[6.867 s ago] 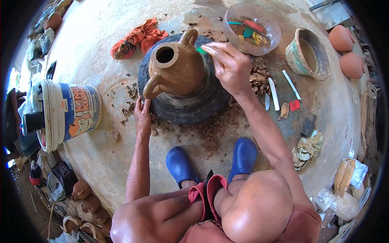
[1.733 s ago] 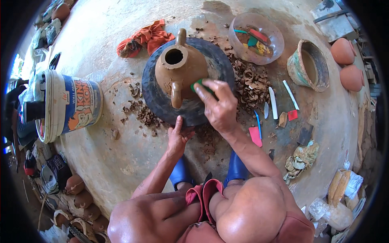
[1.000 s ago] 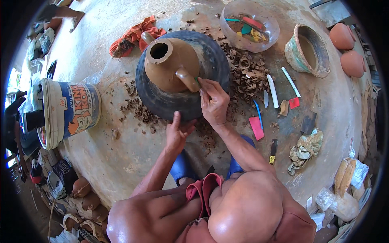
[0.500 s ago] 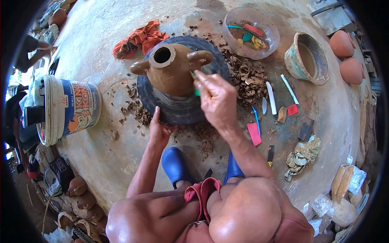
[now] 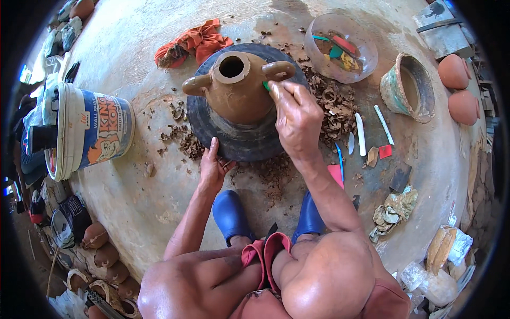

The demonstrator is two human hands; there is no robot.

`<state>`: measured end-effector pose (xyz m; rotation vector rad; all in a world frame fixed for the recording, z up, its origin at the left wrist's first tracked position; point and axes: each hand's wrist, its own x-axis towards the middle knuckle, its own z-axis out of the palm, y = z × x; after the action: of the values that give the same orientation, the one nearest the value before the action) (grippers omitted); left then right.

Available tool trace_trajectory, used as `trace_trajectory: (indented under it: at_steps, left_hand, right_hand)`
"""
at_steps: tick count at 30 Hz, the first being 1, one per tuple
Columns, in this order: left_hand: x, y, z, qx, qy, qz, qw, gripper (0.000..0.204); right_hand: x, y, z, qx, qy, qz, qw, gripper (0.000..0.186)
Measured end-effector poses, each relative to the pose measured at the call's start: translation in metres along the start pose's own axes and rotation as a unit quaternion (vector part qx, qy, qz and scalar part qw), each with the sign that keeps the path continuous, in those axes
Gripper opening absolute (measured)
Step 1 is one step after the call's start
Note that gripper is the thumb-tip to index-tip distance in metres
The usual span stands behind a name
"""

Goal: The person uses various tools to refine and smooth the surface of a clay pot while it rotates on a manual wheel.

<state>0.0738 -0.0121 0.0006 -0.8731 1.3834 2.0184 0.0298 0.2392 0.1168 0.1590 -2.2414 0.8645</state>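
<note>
Two-handled clay pot (image 5: 236,93) upright at centre of dark turntable wheel (image 5: 239,141), mouth up, within easy reach. Right hand (image 5: 297,119) over pot's right shoulder, fingers (image 5: 276,90) pinched on small green scraper (image 5: 265,85) pressed to clay below right handle. Left hand (image 5: 212,167) at wheel's near rim, fingers released and flat, seemingly for steadying or turning. Clay trimmings (image 5: 332,109) beside wheel; spare tools in clear bowl (image 5: 366,66).

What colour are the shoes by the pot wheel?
The shoes are bright blue, plain with no pattern, seen clearly in the head view.

Right hand (image 5: 297,117) on clay pot (image 5: 236,87)
</note>
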Motion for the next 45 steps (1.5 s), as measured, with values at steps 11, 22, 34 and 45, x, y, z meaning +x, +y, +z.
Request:
trace_trajectory:
  at_steps: [11, 22, 34, 45]
  left_hand:
    - [-0.018, -0.014, 0.020, -0.027, 0.018, 0.020, 0.999, 0.052]
    - [-0.017, -0.042, 0.028, -0.037, -0.081, -0.036, 0.995, 0.057]
    - [0.040, 0.025, -0.016, -0.016, 0.067, 0.092, 0.993, 0.048]
    - [0.031, 0.028, -0.017, 0.011, 0.038, 0.093, 0.995, 0.047]
  right_hand:
    - [0.020, 0.017, 0.001, 0.035, -0.002, -0.010, 0.999, 0.033]
    - [-0.046, -0.004, -0.006, 0.079, -0.003, 0.044, 0.996, 0.031]
    - [-0.026, 0.020, 0.015, 0.107, 0.064, 0.090, 0.988, 0.026]
    - [-0.012, 0.039, 0.019, 0.108, 0.063, 0.138, 0.982, 0.022]
